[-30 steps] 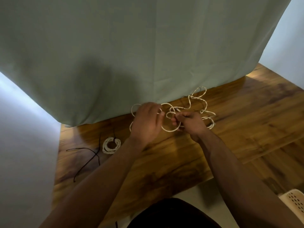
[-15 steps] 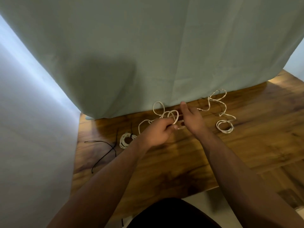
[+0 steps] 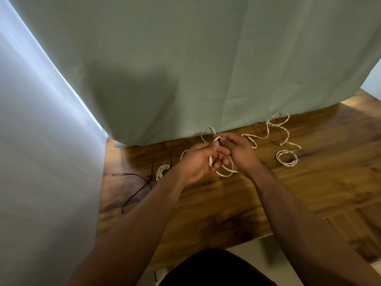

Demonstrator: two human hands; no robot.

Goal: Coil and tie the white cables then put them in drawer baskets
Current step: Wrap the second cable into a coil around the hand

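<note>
White braided cable (image 3: 225, 174) is being coiled above the brown wooden tabletop (image 3: 226, 205), left hand (image 3: 195, 164) and right hand (image 3: 241, 151) both pinching its first loops, the kinked tail (image 3: 286, 164) lying rightward probably needing untangling next, while a tied white bundle (image 3: 161, 171) and black ties (image 3: 132, 174) are sitting leftward.

A pale green curtain (image 3: 206, 58) hangs across the far side, its hem meeting the wooden surface (image 3: 226, 203). A soft dark shadow (image 3: 127, 96) falls on the cloth left of centre. On the left stands a white wall (image 3: 41, 162), with a bright strip of light where it meets the curtain. The surface is glossy brown with dark grain, and a warm patch of light (image 3: 354, 101) lies at its far right. Pale floor (image 3: 257, 254) shows past its near edge.
</note>
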